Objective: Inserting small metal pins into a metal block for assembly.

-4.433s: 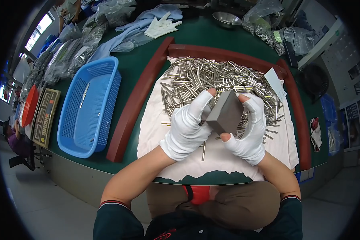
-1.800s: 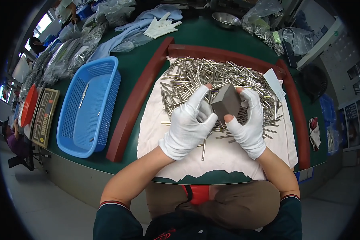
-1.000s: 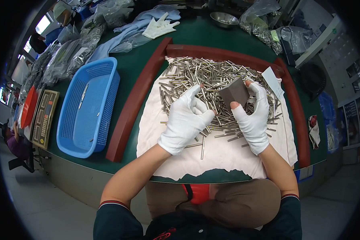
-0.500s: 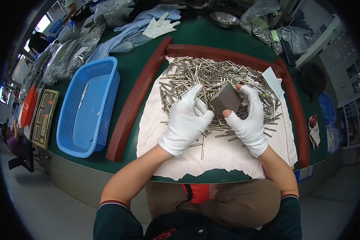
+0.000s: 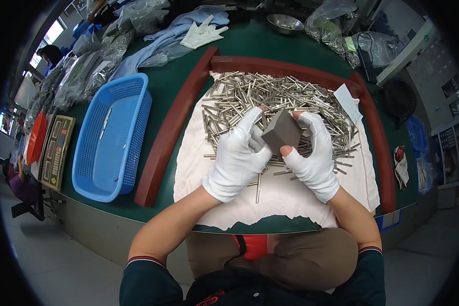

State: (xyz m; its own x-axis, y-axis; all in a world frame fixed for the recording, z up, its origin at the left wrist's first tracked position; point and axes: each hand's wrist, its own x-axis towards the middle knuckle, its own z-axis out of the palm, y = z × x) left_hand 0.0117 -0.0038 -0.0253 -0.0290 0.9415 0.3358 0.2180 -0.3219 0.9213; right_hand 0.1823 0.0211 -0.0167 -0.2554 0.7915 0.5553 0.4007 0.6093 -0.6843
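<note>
A dark grey-brown rectangular block (image 5: 282,133) is gripped between the bare thumb tip and fingers of my right hand (image 5: 315,162), tilted above a heap of metal rods (image 5: 250,91). My left hand (image 5: 234,159) is just left of the block, its thumb and index finger apart and no held thing showing between them. Whether its thumb touches the block I cannot tell. Both hands wear white gloves with some fingertips uncovered. Short, shiny rods lie criss-cross on a pale pink cloth (image 5: 285,204), and a few stick out below my hands.
Dark red bars (image 5: 174,135) border the cloth on three sides. Left of them stands a blue plastic basket (image 5: 144,130) with a few small pieces inside. Farther back are a white glove (image 5: 203,33) and a metal bowl (image 5: 285,24). A white card (image 5: 348,103) leans at the heap's right.
The block has shifted slightly left and turned in my right hand, showing a different face. My right hand has moved a little left with it; my left hand has barely moved.
</note>
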